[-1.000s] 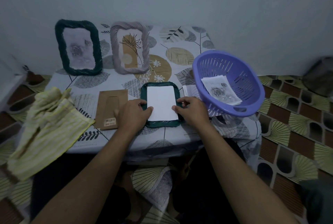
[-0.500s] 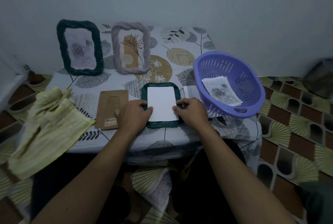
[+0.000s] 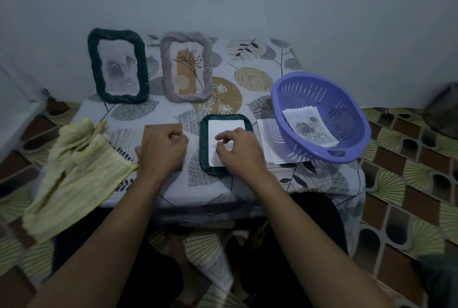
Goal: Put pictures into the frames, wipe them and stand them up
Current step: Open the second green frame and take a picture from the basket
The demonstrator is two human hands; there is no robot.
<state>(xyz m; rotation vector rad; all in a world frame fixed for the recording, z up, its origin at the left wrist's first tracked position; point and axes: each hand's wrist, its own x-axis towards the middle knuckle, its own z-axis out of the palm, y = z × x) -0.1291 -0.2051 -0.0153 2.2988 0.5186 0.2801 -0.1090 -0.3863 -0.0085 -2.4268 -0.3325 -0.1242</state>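
Your left hand (image 3: pixel 162 151) curls round the brown board (image 3: pixel 155 129), beside the cloth (image 3: pixel 74 171); your right hand (image 3: pixel 241 151) rests bent fingertips on the white picture (image 3: pixel 223 127) (pinching or just pressing, I cannot tell); that picture lies in the flat frame (image 3: pixel 203 146) on the table (image 3: pixel 173 191), near the basket (image 3: pixel 309 151); the dark frame (image 3: pixel 93 70) and grey frame (image 3: pixel 167 70) stand behind.

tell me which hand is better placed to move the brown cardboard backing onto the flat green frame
probably left: the left hand lies on the brown cardboard backing board; the right hand is on the white paper sheet inside the dark green woven frame.
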